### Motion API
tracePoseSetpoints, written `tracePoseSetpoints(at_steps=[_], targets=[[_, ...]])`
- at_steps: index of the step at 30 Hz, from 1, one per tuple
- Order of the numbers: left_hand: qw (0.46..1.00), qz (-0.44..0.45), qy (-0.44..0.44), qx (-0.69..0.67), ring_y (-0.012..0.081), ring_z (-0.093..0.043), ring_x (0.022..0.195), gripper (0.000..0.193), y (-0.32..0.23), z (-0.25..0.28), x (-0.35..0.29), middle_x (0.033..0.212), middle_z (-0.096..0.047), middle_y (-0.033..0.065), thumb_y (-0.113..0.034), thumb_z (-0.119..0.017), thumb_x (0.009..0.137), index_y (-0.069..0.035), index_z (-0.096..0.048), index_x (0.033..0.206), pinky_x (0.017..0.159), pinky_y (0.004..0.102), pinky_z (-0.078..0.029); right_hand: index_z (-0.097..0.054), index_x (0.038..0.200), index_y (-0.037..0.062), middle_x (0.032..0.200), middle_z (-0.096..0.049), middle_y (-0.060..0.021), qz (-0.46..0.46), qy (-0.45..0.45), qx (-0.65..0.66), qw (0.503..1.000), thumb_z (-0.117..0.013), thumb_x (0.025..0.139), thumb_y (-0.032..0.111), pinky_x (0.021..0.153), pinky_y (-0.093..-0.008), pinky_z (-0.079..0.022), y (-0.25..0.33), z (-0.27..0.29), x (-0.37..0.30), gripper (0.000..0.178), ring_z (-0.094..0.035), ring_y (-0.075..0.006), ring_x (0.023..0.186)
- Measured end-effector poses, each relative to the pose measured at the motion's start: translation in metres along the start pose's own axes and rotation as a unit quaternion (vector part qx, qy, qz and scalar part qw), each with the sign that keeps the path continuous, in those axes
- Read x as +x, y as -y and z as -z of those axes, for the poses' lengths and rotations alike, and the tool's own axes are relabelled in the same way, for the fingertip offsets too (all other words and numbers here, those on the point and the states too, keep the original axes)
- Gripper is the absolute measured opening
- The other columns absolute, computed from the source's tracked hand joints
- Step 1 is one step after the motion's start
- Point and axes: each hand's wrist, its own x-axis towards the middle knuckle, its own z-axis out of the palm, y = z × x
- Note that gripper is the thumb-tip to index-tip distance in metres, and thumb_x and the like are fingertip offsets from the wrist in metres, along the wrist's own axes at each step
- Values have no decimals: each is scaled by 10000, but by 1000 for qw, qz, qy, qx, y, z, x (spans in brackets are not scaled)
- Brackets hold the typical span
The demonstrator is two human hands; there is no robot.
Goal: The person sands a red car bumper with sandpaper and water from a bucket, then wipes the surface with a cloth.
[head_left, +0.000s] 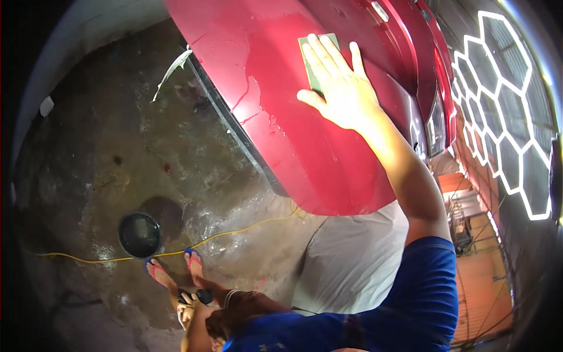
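Right hand (343, 88) is lying palm-down at about 12:30, fingers spread over the thin green-grey rectangular sheet (310, 67), thumb resting off its edge. Sheet is sitting flat between the fingers and the glossy red, wet car body panel (328, 170); the flat palm is likely spreading pressure evenly and keeping it from slipping, nothing being pinched. Left hand (189, 308) is hanging low at 7 o'clock, well apart from the right, near a small black object (205, 296); view is dim and partly blocked there, so can't tell whether it's gripping. Round black plastic bucket (121, 236) is standing on the floor at 8 o'clock near the feet, probably for easy reach. Thin yellow cable (231, 233) is running past it, lying loose along the floor.
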Motion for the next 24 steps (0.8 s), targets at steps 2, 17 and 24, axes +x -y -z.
tracePoseSetpoints(at_steps=[2,17,24], targets=[[999,30,-20,32,451,-497,1373,1311,-5,10,-10,1591,-386,259,-587,-906,558,-107,-245,1583,1099,543,-458,-373,1578,12,1671,-307,-193,-29,13,26,999,-647,835,669,1230,-661,-133,19,-17,-21,1028,-241,-337,1573],[990,93,-6,104,433,-242,1546,1405,-56,87,-72,1721,-75,224,-677,-880,573,-117,-162,1644,1239,500,-317,-202,1604,-83,1698,-146,-281,-57,56,23,997,-751,772,601,1196,-748,1,-15,-54,-100,1209,-99,-410,1598],[990,94,88,55,457,-319,1504,1275,-111,114,-93,1715,-156,201,-533,-911,606,-127,-247,1615,1193,537,-385,-326,1608,54,1687,-298,-111,75,-116,-89,986,-601,959,537,1246,-631,-131,-15,-13,122,855,-230,-266,1575]])
